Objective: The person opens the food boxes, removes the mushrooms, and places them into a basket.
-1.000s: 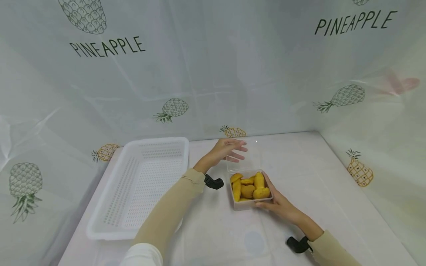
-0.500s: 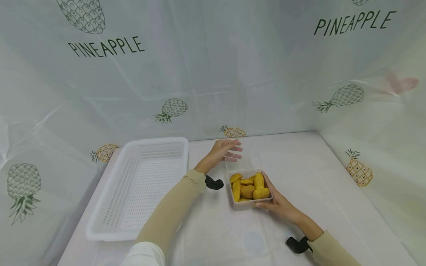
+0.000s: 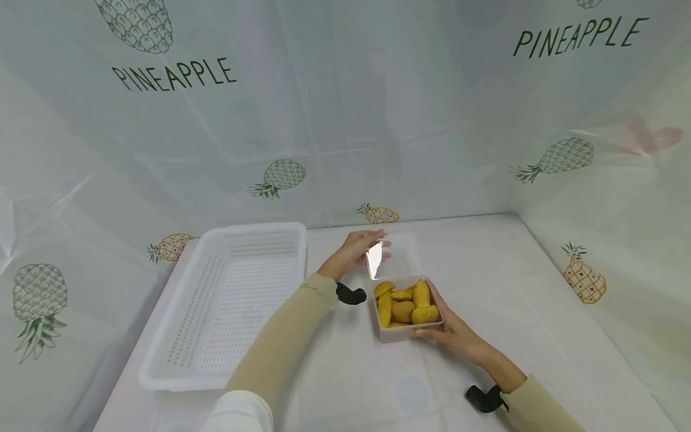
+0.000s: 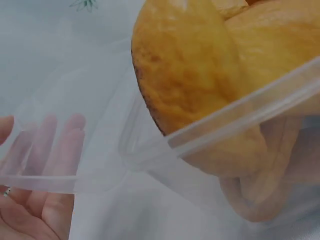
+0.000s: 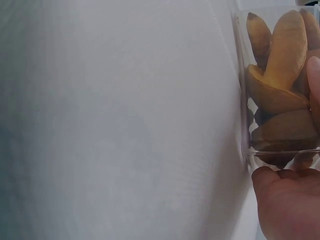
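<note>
A clear plastic box (image 3: 396, 333) filled with yellow mushroom-shaped pieces (image 3: 402, 311) stands on the table, its transparent hinged lid (image 3: 402, 258) raised at the far side. My left hand (image 3: 356, 247) is at the lid's left edge; the left wrist view shows its fairly straight fingers (image 4: 50, 150) through the lid, behind it, with the thumb near the lid's corner. My right hand (image 3: 452, 333) grips the box by its right side, thumb at the near corner. In the right wrist view the box's wall (image 5: 244, 115) and mushrooms (image 5: 287, 55) show beside that hand.
A large white perforated basket (image 3: 162, 378) stands on the left of the table, partly behind my left sleeve (image 3: 286, 336). Pineapple-printed plastic sheeting (image 3: 335, 108) rises behind the white-covered table (image 3: 513, 288) and along both sides.
My left hand has drawn back slightly left and down, its fingers now behind the lid. The lid has tilted and now catches a bright reflection. The right hand and the box stay put.
</note>
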`<state>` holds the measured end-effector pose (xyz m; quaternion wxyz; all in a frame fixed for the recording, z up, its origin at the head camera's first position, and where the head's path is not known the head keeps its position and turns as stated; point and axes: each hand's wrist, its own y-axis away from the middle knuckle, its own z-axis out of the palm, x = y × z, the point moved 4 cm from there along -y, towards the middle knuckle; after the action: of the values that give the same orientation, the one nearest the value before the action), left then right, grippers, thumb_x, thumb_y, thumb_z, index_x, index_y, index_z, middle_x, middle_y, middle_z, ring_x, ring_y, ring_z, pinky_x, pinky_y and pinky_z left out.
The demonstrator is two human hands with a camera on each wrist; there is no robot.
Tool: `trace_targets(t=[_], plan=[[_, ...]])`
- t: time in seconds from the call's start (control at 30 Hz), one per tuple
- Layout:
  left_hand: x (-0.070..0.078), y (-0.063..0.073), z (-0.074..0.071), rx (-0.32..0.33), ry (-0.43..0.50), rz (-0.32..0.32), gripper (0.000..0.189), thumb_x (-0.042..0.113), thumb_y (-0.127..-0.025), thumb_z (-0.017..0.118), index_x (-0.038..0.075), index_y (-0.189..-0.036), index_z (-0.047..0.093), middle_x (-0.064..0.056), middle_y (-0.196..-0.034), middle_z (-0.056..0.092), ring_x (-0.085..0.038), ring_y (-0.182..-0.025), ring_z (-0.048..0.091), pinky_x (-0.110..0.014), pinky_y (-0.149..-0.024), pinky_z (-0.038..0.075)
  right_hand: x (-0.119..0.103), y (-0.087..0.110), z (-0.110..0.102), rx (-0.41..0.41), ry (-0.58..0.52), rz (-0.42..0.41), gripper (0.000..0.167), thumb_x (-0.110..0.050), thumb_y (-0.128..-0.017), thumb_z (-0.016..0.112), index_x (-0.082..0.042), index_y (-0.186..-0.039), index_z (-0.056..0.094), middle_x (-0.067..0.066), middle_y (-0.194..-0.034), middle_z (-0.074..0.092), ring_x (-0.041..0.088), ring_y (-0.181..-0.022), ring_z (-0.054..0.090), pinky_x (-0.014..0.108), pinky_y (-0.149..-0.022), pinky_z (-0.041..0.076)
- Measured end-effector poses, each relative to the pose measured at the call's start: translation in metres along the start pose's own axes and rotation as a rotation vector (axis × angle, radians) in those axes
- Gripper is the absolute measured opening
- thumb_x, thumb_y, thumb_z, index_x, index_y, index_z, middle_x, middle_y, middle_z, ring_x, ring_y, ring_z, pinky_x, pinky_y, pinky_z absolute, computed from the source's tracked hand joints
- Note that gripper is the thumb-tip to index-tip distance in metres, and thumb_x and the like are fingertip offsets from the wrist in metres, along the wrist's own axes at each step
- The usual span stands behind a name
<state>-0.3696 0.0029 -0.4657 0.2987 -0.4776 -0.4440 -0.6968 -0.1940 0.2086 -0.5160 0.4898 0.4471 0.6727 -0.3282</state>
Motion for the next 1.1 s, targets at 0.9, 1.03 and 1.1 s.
trace_targets(t=[0.9, 1.03, 1.1], plan=[[-0.012, -0.001, -0.018, 0.208, 0.004, -0.158, 0.032, 0.018, -0.097, 0.068, 0.005, -0.127, 0.066, -0.013, -0.115, 0.070, -0.024, -0.090, 0.073, -0.031, -0.077, 0.060, -0.001, 0.000, 0.000, -0.010, -0.041, -0.037, 0.102, -0.012, -0.094, 0.071, -0.033, -0.161, -0.004, 0.014, -0.166, -0.009, 0.015, -0.109, 0.042, 0.031, -0.056, 0.049], [-0.013, -0.001, -0.019, 0.225, 0.021, -0.179, 0.032, 0.016, -0.095, 0.070, 0.003, -0.124, 0.067, -0.013, -0.113, 0.070, -0.025, -0.088, 0.073, -0.032, -0.078, 0.059, -0.001, 0.000, 0.000, -0.006, -0.040, -0.027, 0.102, -0.012, -0.094, 0.071, -0.034, -0.160, -0.003, 0.013, -0.166, -0.009, 0.024, -0.119, 0.036, 0.031, -0.057, 0.049], [-0.013, -0.001, -0.020, 0.236, 0.025, -0.192, 0.032, 0.015, -0.094, 0.072, 0.002, -0.123, 0.067, -0.013, -0.112, 0.071, -0.025, -0.088, 0.073, -0.033, -0.080, 0.059, 0.000, -0.001, 0.000, -0.004, -0.037, -0.021, 0.103, -0.012, -0.094, 0.071, -0.034, -0.160, -0.003, 0.014, -0.166, -0.009, 0.027, -0.119, 0.035, 0.031, -0.057, 0.049]])
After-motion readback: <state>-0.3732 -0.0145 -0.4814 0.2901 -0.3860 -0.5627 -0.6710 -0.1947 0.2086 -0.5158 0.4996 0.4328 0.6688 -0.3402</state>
